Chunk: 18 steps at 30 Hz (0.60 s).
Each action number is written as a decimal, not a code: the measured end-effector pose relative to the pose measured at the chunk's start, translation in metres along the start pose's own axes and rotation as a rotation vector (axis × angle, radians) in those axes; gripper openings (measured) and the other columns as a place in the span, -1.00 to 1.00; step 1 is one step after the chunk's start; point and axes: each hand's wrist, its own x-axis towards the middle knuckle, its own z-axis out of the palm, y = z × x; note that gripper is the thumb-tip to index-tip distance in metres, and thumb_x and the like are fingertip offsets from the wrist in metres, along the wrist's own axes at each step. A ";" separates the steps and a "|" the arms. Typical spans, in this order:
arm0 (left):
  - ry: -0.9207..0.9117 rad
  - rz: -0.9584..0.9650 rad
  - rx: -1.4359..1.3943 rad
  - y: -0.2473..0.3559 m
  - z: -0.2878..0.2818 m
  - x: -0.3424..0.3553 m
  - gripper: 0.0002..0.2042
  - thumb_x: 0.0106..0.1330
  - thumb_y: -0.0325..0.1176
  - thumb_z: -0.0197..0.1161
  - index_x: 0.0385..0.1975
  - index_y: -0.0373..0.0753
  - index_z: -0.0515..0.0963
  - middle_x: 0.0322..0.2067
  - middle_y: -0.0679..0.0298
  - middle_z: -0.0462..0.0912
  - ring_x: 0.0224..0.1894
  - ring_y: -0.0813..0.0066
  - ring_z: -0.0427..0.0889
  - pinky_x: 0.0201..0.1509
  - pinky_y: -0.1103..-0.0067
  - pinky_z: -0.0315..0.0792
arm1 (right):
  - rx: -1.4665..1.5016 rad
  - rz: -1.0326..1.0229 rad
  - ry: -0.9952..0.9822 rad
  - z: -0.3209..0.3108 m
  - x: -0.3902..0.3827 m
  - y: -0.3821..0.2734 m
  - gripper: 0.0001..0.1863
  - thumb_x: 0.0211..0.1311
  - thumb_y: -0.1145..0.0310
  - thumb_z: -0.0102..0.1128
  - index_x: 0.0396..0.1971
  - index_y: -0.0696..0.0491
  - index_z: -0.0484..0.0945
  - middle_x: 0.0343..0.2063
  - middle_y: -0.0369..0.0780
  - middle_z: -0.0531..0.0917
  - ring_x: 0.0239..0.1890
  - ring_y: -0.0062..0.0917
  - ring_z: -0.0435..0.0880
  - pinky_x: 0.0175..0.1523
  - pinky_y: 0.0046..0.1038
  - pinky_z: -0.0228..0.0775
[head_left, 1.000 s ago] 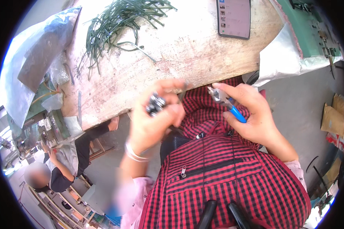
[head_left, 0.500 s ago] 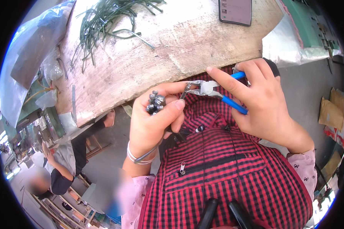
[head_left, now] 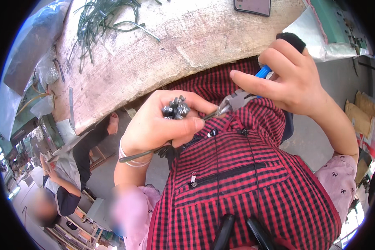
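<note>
My left hand (head_left: 148,125) is closed around a bundle of dark cables (head_left: 177,109), whose shiny dark knobby ends stick up above the fist. Between its thumb and forefinger one cable (head_left: 211,116) is pinched, pointing right. Blue-handled pliers (head_left: 239,100) are gripped in my right hand (head_left: 293,83), with the forefinger stretched along them. The jaws meet the tip of the pinched cable; whether they are fully closed on it is too small to tell. A loose cable tail (head_left: 133,157) passes over my left wrist.
Ahead is a worn wooden table (head_left: 187,46), its near edge just beyond my hands. On it lie a heap of dark green cables (head_left: 98,25) and a phone (head_left: 254,6). Plastic sheeting (head_left: 33,54) hangs at the left. Another person (head_left: 64,196) works at the lower left.
My right hand has moved up and right, tilting the pliers so the jaws point down-left. My left hand has shifted left, and the pinched cable now lies flatter.
</note>
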 end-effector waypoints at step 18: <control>-0.062 0.108 -0.065 0.000 0.003 -0.001 -0.77 0.19 -0.59 0.26 -0.15 -0.48 0.62 -0.69 0.40 0.50 -0.69 0.77 0.34 -0.64 0.73 0.13 | 0.328 0.068 0.026 -0.002 -0.001 0.008 -0.43 -0.35 0.35 0.29 -0.11 -0.21 0.66 -0.52 -0.34 0.36 -0.50 -0.48 0.39 -0.53 -0.46 0.12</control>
